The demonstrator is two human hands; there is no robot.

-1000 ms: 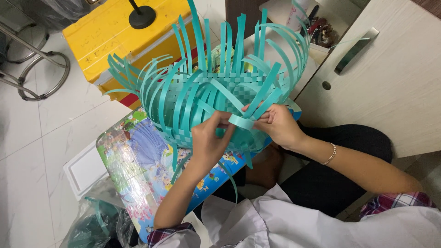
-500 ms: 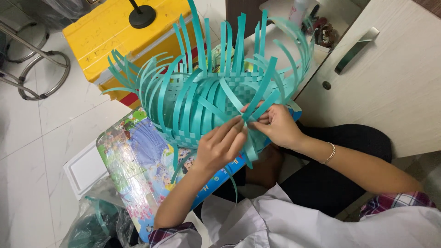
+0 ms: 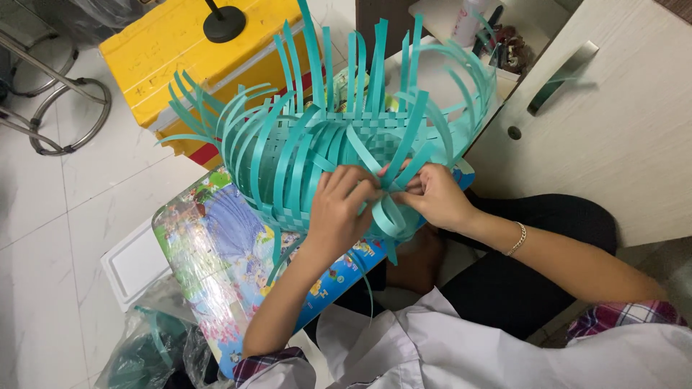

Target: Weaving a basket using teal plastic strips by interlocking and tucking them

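A half-woven basket of teal plastic strips [image 3: 303,155] rests on a colourful cartoon-printed board [image 3: 209,245], its loose strips standing up and curling outward. My left hand [image 3: 340,209] presses on the basket's near rim and pinches a teal strip. My right hand [image 3: 432,194], with a thin bracelet on its wrist, grips the same looped strip [image 3: 389,212] right beside the left hand. Fingertips of both hands meet at the rim.
A yellow box [image 3: 187,50] with a black round base on it stands behind the basket. A pale wooden cabinet door with a handle [image 3: 613,130] is at the right. A metal stool frame [image 3: 50,108] is at far left. A clear bag of teal strips [image 3: 151,346] lies lower left.
Both hands have shifted slightly along the near rim. The strip that lay flat between them is now bent into a loop hanging below the fingers.
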